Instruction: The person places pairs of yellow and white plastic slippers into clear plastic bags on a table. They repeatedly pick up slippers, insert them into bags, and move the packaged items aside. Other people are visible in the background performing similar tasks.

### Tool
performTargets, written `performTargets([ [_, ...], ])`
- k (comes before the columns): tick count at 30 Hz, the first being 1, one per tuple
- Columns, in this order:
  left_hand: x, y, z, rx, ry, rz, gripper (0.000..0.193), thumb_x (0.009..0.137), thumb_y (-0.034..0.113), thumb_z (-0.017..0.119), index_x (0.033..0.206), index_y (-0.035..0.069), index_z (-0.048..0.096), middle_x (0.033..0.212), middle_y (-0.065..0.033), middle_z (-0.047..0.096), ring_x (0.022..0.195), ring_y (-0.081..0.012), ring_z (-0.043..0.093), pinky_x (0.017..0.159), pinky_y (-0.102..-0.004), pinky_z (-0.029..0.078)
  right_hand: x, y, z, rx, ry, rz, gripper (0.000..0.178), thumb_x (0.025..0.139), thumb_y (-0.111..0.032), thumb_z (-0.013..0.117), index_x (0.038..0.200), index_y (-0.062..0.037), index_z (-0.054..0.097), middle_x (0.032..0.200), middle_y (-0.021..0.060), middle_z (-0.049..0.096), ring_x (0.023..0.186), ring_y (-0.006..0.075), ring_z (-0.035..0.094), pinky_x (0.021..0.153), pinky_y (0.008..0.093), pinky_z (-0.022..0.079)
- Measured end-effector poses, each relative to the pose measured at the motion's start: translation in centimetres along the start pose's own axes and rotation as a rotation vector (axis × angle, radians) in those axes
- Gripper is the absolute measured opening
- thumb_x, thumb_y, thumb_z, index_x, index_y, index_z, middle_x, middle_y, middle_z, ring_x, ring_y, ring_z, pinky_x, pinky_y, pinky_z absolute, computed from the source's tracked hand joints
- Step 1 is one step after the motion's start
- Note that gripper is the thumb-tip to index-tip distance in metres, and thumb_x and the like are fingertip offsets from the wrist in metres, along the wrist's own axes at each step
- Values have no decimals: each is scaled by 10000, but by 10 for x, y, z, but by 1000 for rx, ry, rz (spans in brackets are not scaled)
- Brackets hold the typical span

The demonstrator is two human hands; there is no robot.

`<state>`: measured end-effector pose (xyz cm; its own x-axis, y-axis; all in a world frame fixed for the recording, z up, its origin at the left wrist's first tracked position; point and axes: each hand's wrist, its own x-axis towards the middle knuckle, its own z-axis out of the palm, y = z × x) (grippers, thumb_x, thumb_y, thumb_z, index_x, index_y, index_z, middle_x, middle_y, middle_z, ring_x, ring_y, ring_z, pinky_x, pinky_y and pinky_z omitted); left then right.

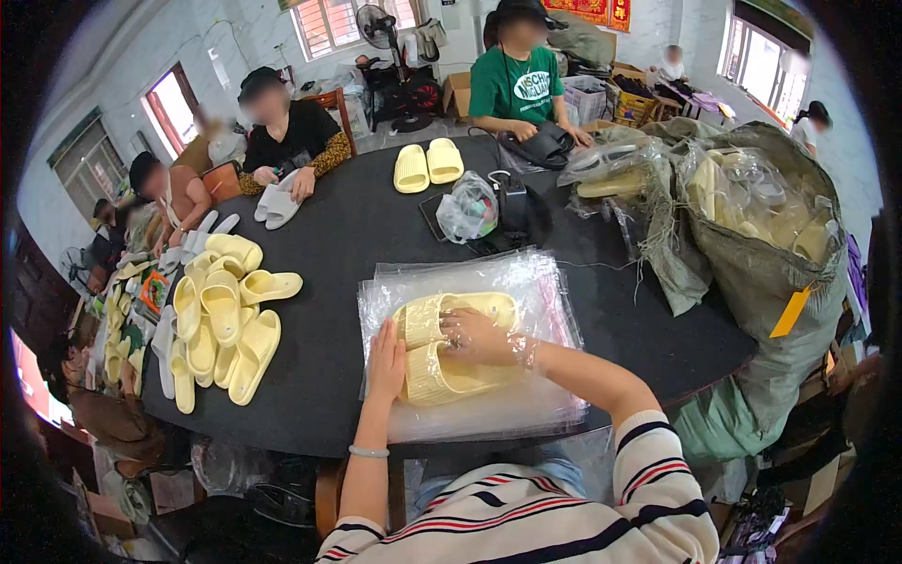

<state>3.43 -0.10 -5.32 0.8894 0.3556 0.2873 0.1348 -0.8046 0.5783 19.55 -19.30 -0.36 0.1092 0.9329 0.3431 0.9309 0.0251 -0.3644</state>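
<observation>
A pair of pale yellow slippers (pixel 467 374) lies side by side on a stack of clear plastic bags (pixel 554 385) in front of me, toes to the left. Clear film covers the slippers, and its edge crosses my right wrist. My right hand (pixel 481 336) reaches in under that film from the right, its fingers closed on the slippers around their foot openings; the fingertips are partly hidden. Against the toe ends at the left rests my left hand (pixel 384 361), fingers stretched out and together, holding nothing.
Loose yellow slippers (pixel 225 310) are heaped at the left; another yellow pair (pixel 428 166) stands farther back. A plastic-wrapped bundle (pixel 468 209) sits mid-table. At the right, a large woven sack (pixel 766 254) holds bagged slippers. Co-workers across the table handle grey slippers (pixel 279 201) and a black item (pixel 536 146).
</observation>
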Motion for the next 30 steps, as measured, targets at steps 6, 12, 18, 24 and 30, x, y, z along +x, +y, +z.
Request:
performTargets([
  [6,-5,6,7,251,-75,-14,592,1024,342,297,1480,-35,280,1543,-199,290,1447,-287,251,1189,-454,129,-34,23,-8,-74,86,199,357,841,-324,649,1009,-9,661,1121,170,647,1150,340,556,1014,440,399],
  [12,-7,12,12,484,-67,-2,827,925,572,440,1469,-36,306,1548,-197,285,1460,-296,219,1186,-487,93,-163,83,-60,-153,147,655,307,805,-236,661,1048,-49,688,1053,161,681,984,342,635,905,435,474],
  [18,-7,25,6,503,-77,18,937,871,650,491,1466,-48,300,1540,-219,284,1459,-310,215,1183,-508,80,-239,77,-108,-44,728,864,200,835,-165,641,883,29,632,854,177,623,805,312,600,715,389,473],
  [24,-8,30,2,463,-39,34,918,850,618,556,1436,-58,356,1509,-238,335,1445,-335,244,1175,-527,87,-140,-20,-169,17,756,723,301,860,-183,641,702,48,530,718,169,514,672,283,515,623,382,422],
  [30,-11,17,-1,506,-81,109,776,819,497,660,1377,-5,466,1441,-230,431,1370,-383,359,1161,-543,145,-30,-78,-141,312,458,497,284,855,-233,672,869,49,642,871,242,646,735,384,650,663,434,501],
])
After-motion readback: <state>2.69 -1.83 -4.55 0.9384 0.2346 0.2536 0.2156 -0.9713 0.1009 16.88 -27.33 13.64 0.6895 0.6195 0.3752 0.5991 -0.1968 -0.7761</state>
